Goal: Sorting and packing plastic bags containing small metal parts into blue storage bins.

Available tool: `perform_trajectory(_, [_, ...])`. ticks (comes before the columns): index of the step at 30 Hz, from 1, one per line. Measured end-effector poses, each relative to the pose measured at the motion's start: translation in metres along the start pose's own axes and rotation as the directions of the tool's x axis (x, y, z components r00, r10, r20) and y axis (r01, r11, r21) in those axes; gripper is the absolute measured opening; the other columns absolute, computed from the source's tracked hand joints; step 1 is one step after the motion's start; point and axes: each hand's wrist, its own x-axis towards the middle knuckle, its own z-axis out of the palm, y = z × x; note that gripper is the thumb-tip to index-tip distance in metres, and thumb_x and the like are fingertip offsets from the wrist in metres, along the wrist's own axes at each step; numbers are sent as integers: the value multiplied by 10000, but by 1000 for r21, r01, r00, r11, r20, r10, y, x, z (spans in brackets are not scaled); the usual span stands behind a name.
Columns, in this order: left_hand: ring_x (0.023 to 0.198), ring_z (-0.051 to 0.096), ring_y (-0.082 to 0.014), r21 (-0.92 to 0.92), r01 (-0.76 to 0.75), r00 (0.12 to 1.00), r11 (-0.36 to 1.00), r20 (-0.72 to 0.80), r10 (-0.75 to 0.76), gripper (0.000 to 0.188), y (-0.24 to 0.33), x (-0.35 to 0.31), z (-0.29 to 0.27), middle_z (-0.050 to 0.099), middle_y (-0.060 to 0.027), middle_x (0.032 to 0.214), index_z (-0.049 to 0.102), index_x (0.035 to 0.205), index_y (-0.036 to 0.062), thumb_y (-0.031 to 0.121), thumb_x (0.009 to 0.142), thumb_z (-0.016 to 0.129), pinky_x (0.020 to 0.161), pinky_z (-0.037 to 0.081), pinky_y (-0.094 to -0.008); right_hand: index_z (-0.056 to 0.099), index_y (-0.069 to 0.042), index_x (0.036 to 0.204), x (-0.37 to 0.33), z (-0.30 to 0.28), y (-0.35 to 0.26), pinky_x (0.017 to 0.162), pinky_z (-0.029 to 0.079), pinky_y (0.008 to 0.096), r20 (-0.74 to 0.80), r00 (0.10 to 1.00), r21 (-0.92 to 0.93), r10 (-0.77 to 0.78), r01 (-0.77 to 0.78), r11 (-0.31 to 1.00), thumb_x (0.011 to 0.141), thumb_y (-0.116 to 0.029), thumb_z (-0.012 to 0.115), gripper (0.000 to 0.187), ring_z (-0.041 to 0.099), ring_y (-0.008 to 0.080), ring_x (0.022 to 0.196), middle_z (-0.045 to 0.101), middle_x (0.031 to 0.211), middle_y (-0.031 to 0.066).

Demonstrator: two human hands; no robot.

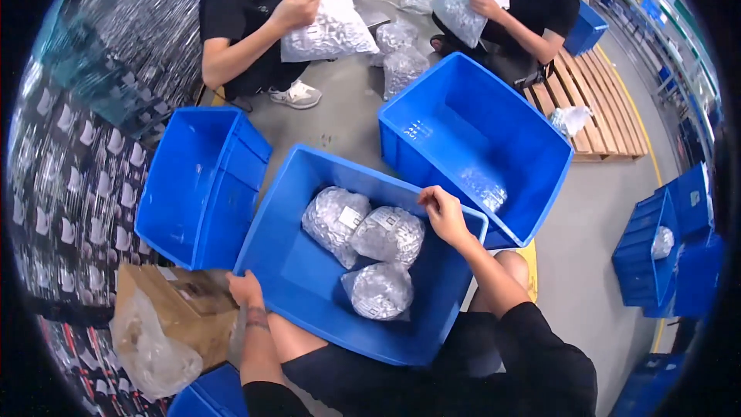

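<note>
A blue plastic bin rests tilted across my lap. Inside it lie three clear plastic bags of small silvery pieces: one at the back left, another beside it with a white label, and a third nearer me. My left hand is closed on the bin's left rim, with the thumb side up. At the far right rim, my right hand has its fingers curled over the edge; its fingertips are partly hidden. Neither hand touches the bags.
Blue bins stand at the left and ahead right, close to mine. Two people crouch opposite, each holding a bag. A cardboard box sits by my left arm, a wooden pallet at far right.
</note>
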Motion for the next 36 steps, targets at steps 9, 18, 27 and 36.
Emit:
perform_trajectory(9, [960, 623, -428, 117, -251, 962, 961, -82, 261, 410, -24, 27, 13, 640, -265, 1035, 579, 1091, 37, 287, 781, 675, 811, 514, -473, 580, -10, 909, -14, 9, 28, 714, 510, 376, 260, 958, -14, -122, 130, 991, 719, 98, 490, 236, 643, 314, 788, 640, 842, 147])
perform_trajectory(18, [994, 609, -432, 102, 2, 1000, 995, 22, -4, 428, 4, 14, 3, 640, -267, 1034, 556, 1104, 5, 282, 790, 642, 864, 491, -500, 594, -6, 939, -17, 43, 50, 735, 514, 390, 510, 859, -77, -44, 96, 992, 742, 42, 493, 227, 649, 319, 811, 654, 858, 154])
perform_trajectory(27, [992, 605, -435, 91, 6, 1000, 996, 30, -8, 415, 8, 8, 2, 639, -263, 1042, 554, 1108, 8, 259, 788, 637, 871, 487, -501, 614, -39, 972, -21, 51, 60, 745, 520, 454, 673, 739, -185, 30, 129, 974, 808, -79, 546, 182, 650, 369, 822, 670, 867, 195])
perform_trajectory(36, [960, 615, -432, 51, -28, 999, 998, -22, 29, 366, -1, 17, 12, 653, -247, 1018, 574, 1062, 8, 228, 778, 640, 837, 493, -504, 644, -51, 974, -21, 53, 61, 762, 520, 456, 677, 733, -223, 58, 130, 966, 812, -103, 547, 196, 651, 370, 825, 670, 865, 204])
